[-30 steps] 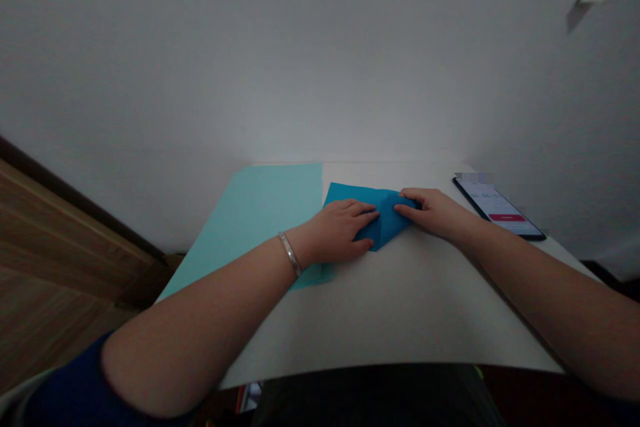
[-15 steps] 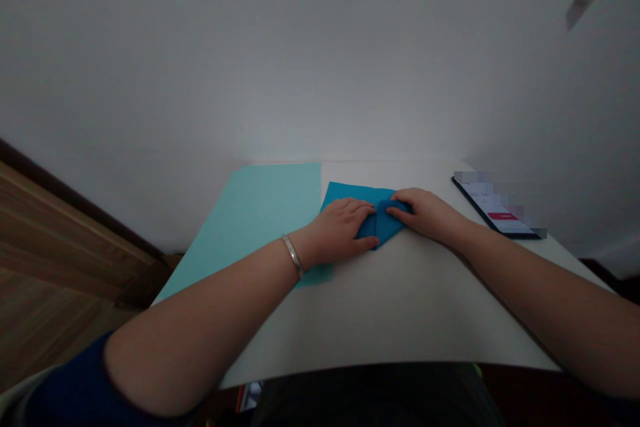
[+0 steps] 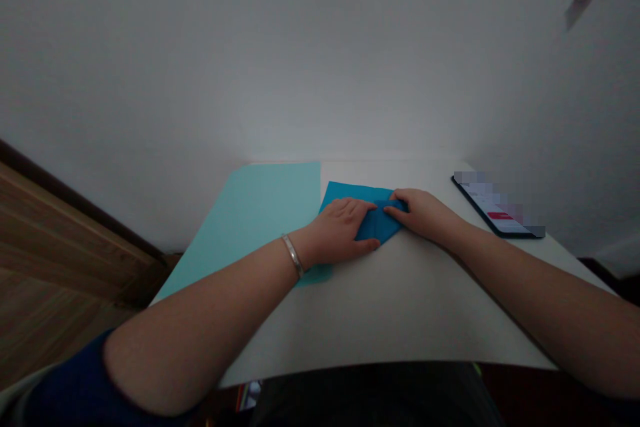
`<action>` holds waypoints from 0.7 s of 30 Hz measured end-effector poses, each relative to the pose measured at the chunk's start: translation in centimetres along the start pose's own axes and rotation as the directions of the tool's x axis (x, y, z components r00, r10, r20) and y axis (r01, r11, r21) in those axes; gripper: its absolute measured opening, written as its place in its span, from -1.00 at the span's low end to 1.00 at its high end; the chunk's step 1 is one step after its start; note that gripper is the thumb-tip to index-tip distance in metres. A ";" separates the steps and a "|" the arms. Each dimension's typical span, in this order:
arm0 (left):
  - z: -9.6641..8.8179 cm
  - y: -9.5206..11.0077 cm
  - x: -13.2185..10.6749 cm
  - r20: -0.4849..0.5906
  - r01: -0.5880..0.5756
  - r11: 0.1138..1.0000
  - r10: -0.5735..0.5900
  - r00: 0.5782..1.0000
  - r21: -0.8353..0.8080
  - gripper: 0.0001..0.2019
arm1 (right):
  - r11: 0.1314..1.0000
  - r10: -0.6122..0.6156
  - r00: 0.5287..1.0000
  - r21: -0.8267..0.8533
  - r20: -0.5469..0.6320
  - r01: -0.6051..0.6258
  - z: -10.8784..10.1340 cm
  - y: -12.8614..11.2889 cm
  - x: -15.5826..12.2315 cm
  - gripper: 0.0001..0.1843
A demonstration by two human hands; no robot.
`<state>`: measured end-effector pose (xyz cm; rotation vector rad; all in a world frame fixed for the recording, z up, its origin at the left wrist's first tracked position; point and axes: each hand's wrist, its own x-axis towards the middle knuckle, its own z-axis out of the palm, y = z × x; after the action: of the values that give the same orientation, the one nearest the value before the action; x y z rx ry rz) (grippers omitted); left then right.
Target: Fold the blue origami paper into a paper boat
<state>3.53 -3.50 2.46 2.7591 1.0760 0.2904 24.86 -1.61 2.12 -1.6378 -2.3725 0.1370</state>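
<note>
Head view: both hands work over one piece of paper on a white counter (image 3: 415, 313).
Left hand (image 3: 340, 233): laid palm down, its fingers (image 3: 369, 205) stretched out and pressing on the paper, thumb parted from the rest; nothing is gripped here.
Right hand (image 3: 425, 211): its fingers are closed in a pinch on the right end of the paper, the thumb on top and the index finger at the far edge.
Blue paper (image 3: 383, 223): under the left fingers and between the right ones; it is folded, with a crease line showing in the gap between the hands, and its far left corner reaches out beyond the left fingers.
Pale green sheet (image 3: 260, 213): flat, to the left of the left fingers, partly beneath the left wrist and forearm.
Bracelet (image 3: 292, 255): silver, around the left wrist, behind the left fingers.
Phone (image 3: 487, 210): lying screen up, to the right of the right fingers and apart from them; part of its display is blurred into blocks.
Wall (image 3: 350, 67): grey, rising beyond the fingers of both hands.
</note>
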 end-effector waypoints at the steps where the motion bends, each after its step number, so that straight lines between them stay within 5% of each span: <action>1: 0.0 0.0 0.0 0.001 -0.005 1.000 0.005 1.000 0.009 -0.40 | 1.000 0.005 1.000 -0.008 -0.003 -0.005 0.0 0.0 0.0 -0.79; 21: 0.5 -0.1 0.0 -0.049 -0.056 0.992 0.062 0.997 0.110 -0.47 | 0.991 0.073 0.995 -0.105 -0.063 -0.079 0.7 -0.2 0.4 -0.75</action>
<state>3.57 -3.50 1.99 2.8993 1.0533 0.3233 24.41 -1.29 1.58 -1.7563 -2.3109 -0.0249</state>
